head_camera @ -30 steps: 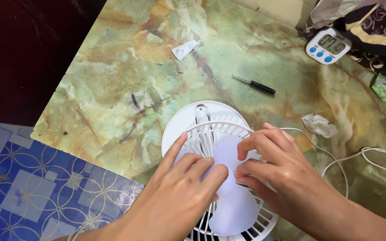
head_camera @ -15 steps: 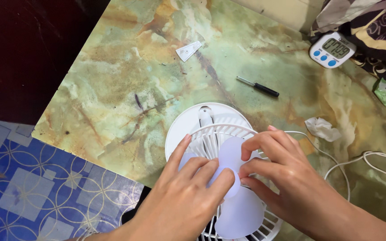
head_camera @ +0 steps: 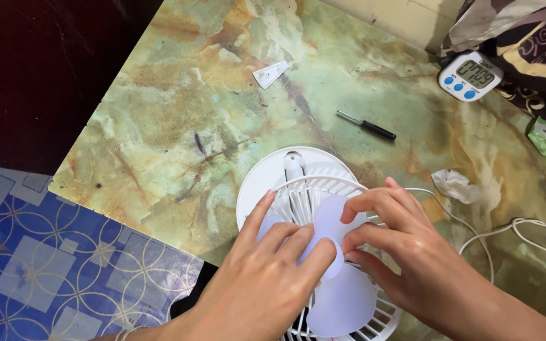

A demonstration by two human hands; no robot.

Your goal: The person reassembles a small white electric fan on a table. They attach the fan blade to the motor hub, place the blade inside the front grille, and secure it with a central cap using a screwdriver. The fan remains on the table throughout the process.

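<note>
white plastic fan [head_camera: 311,189] lies face-up at 6 o'clock on the table, its pale blade [head_camera: 339,297] bare. left hand [head_camera: 254,284] and right hand [head_camera: 412,252] pinch the blade hub, fingers curled and grasping it; even pressure from both sides seems wise. green marbled table [head_camera: 178,101] carries a screwdriver [head_camera: 366,125] at 12 o'clock, a timer [head_camera: 471,74] at 2; patterned blue floor [head_camera: 39,259] at 8.

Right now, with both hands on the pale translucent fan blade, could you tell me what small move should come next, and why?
Probably press the pale translucent fan blade down squarely at its centre: the left hand and right hand both pinch its middle over the white ribbed fan grille, and the small black-handled screwdriver lies untouched.
</note>
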